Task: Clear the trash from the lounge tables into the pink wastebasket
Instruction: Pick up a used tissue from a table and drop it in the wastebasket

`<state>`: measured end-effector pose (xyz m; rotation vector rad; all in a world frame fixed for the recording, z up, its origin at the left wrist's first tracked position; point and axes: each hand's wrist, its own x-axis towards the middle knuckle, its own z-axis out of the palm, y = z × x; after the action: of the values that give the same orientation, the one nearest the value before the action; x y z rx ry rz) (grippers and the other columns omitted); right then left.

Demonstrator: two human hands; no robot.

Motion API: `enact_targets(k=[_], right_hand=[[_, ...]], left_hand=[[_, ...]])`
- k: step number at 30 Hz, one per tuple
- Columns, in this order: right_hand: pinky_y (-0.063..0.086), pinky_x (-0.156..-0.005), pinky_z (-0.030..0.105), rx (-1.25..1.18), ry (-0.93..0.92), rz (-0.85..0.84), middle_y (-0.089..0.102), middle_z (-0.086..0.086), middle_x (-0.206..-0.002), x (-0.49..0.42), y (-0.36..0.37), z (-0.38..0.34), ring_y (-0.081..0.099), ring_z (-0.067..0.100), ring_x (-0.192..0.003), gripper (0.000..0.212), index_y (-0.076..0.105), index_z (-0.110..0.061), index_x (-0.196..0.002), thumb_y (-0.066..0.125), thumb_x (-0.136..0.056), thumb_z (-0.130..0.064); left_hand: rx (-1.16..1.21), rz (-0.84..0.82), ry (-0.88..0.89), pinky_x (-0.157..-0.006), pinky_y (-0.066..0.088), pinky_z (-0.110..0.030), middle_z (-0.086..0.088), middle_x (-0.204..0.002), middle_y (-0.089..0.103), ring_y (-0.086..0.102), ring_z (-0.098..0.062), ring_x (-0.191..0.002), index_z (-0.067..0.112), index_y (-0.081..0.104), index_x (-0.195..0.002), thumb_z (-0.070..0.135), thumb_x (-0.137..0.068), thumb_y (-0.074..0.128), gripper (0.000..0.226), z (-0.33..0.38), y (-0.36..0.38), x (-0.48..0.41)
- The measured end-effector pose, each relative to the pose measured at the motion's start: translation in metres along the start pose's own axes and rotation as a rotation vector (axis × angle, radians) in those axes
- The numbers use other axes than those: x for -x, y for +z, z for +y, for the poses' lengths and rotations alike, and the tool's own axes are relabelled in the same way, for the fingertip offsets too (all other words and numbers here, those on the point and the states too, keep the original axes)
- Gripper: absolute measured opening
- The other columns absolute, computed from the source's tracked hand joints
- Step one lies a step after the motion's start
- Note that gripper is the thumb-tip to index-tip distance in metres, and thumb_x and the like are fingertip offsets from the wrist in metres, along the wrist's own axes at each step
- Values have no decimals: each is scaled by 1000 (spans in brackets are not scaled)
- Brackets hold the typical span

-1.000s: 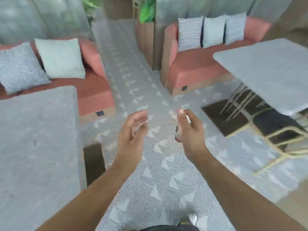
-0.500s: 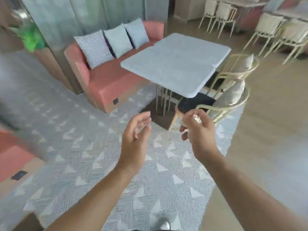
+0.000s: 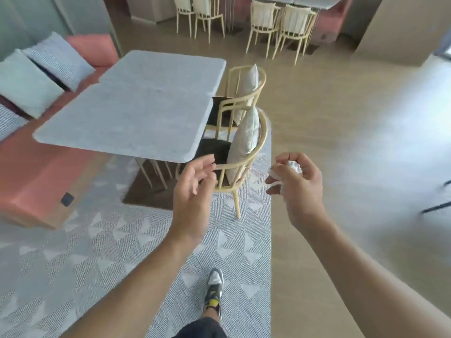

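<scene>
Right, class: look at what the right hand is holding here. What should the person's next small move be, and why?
Probably walk on and look round for the pink wastebasket. The right hand grips crumpled paper, the left hand is open and holds nothing, and no wastebasket is in view, so there is nowhere to drop it yet.

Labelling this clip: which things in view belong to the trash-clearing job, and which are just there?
Job: crumpled paper, gripped by right hand; left hand, holding nothing; grey table. No pink wastebasket in view.
Just there: wooden chairs, pink sofa, cushions, patterned rug.
</scene>
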<state>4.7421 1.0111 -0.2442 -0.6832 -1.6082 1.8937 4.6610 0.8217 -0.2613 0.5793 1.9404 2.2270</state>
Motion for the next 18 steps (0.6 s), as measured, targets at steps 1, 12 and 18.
enact_targets(k=[1,12,18], right_hand=[[56,-54,34,-15,-2,25,66,-1,-67,-20,-2,0,68,20,-59,18,70,-23,-82,73,-65,-23],[61,-66,37,-112,-73,266,63,5,-78,-205,-45,-25,67,22,-65,19,73,-24,-83,70,-74,-8],[61,-69,33,-170,-108,421,58,10,-82,-305,-116,-20,63,19,-63,17,70,-12,-90,68,-76,-3]], left_hand=[[17,-16,-12,-112,49,-56,17,-128,70,64,-10,-128,48,72,-114,41,-90,62,27,-7,9,-22],[80,-235,-77,-109,53,-45,13,-120,74,67,-8,-121,19,69,-122,27,-97,60,28,-51,138,-232],[54,-357,-78,-108,54,-47,12,-124,72,66,-12,-124,22,68,-123,27,-99,58,27,-88,235,-314]])
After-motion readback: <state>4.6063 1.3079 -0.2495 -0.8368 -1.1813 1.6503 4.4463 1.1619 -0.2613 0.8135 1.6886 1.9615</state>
